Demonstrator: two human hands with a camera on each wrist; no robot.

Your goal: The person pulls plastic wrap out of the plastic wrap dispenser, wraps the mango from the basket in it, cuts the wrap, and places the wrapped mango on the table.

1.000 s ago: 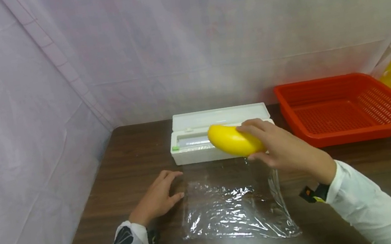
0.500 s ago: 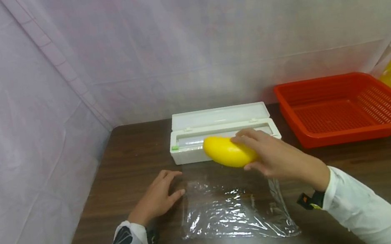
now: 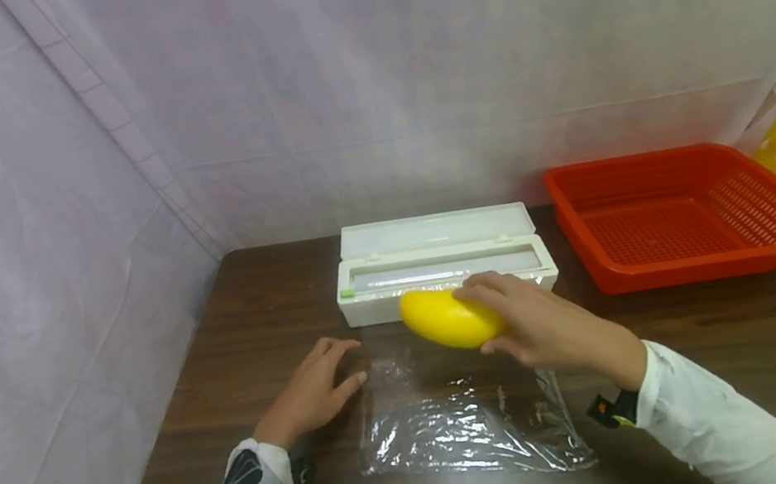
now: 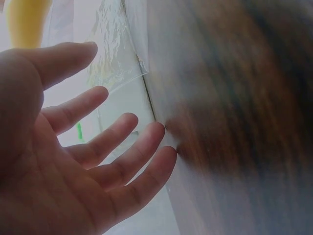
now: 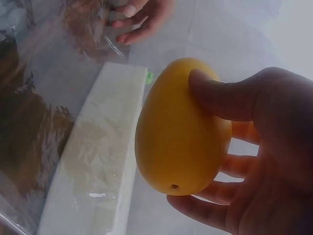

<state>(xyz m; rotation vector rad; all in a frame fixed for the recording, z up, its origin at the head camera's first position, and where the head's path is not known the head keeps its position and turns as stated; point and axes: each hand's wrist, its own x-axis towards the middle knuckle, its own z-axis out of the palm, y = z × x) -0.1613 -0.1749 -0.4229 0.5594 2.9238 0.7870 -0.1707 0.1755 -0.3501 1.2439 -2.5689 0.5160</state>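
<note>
Brown table [image 3: 253,295]; right hand [image 3: 547,327] grips mango [image 3: 445,319], seemingly above wrap [image 3: 460,423].

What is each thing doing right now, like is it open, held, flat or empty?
mango: held in the air by the right hand, above the far edge of the wrap.
plastic wrap sheet: spread flat on the table, crinkled.
left hand: fingers straight, at the sheet's left edge.
wrap dispenser box: lid open.
red basket: empty.
</note>
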